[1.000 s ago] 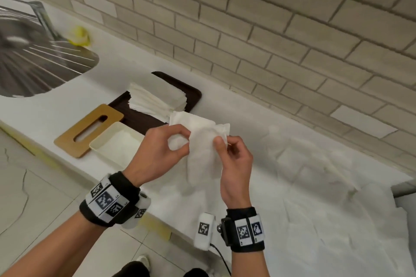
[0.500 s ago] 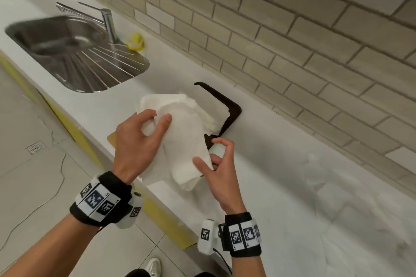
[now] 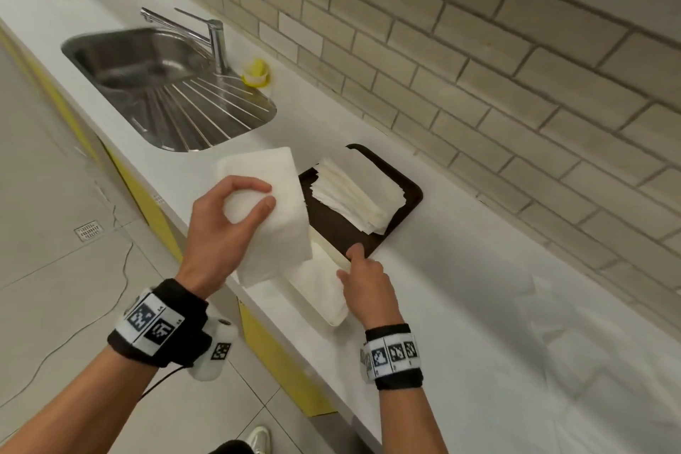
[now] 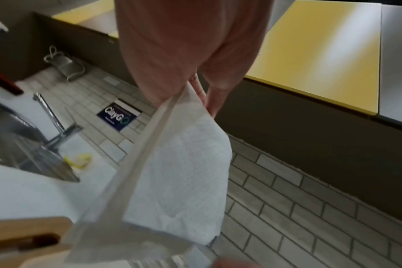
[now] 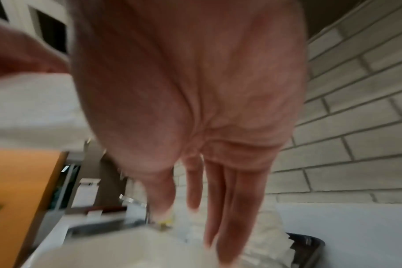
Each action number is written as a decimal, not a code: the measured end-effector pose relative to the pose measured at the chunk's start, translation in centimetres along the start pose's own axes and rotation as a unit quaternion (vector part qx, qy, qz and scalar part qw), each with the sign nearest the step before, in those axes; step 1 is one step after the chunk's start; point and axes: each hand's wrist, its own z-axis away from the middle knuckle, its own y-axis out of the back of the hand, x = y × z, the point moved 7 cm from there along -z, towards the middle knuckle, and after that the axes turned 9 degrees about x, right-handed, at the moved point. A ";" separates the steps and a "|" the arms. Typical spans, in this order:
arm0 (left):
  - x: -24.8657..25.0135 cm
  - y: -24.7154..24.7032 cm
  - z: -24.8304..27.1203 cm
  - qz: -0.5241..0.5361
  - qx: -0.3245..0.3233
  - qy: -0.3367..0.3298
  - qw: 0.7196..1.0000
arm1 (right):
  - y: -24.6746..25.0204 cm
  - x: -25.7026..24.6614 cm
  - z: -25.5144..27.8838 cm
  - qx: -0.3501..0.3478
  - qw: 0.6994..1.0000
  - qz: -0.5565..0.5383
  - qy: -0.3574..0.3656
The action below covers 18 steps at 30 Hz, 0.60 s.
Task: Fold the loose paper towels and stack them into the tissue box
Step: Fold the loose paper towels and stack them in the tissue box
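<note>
My left hand [image 3: 263,195] pinches a folded white paper towel [image 3: 274,225] between thumb and fingers, held in the air over the left end of the white tissue box [image 3: 333,321]. The left wrist view shows the same towel [image 4: 179,172] hanging from the fingers [image 4: 209,101]. My right hand [image 3: 350,263] is empty with straight fingers [image 5: 220,208], and reaches down to the folded towels [image 3: 317,287] in the box. The towel and my hand hide most of the box. A stack of folded towels [image 3: 353,195] lies on a dark tray [image 3: 407,184] behind it.
Several loose paper towels [image 3: 589,343] are spread over the white counter to the right. A steel sink [image 3: 121,66] with a faucet [image 3: 213,37] and a yellow item [image 3: 254,72] sits far left. A wooden lid [image 4: 23,239] lies beside the box. The brick wall [image 3: 479,66] runs behind.
My right hand has let go of the towel and dropped to the box. My left hand now holds the folded towel alone, over the box's left end. The head view swung left.
</note>
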 end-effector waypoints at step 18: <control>-13.9 -9.3 -0.1 -0.292 -0.191 -0.055 0.935 | -2.0 2.8 2.6 0.119 0.984 -0.074 -0.111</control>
